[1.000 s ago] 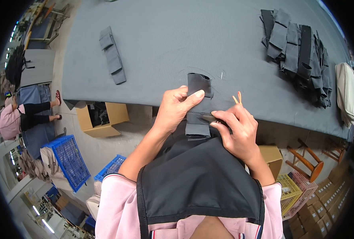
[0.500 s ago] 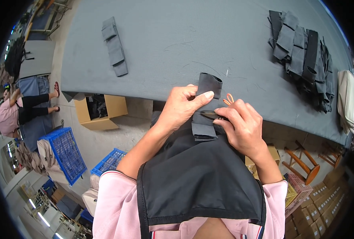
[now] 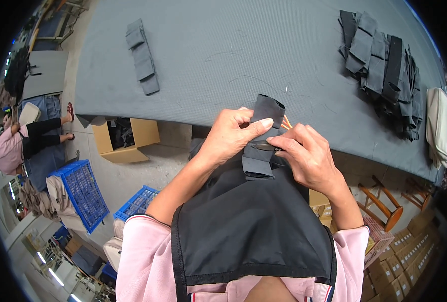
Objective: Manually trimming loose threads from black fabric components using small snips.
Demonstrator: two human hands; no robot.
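Note:
Over the table's near edge, my left hand (image 3: 233, 133) grips a dark grey folded fabric strip (image 3: 257, 163), its thumb pressed on top. The strip's upper end forms an open loop; its stitched lower part hangs toward my black apron (image 3: 253, 226). My right hand (image 3: 308, 155) is closed around small dark thread snips (image 3: 264, 147), whose blades lie against the strip just below my left thumb. An orange cord (image 3: 286, 123) sticks out above the right hand. The snips' handles are mostly hidden by the fingers.
On the grey-covered table (image 3: 198, 40) lie a single fabric strip (image 3: 143, 58) at left and a pile of strips (image 3: 379, 65) at right. A cardboard box (image 3: 145, 136), blue crates (image 3: 85, 196) and wooden stools (image 3: 384, 206) stand around. Another person (image 3: 12, 146) is at far left.
My right hand has turned and moved slightly inward over the strip, covering more of the snips. The orange cord now shows less. The strip's upper end has shifted a little to the right.

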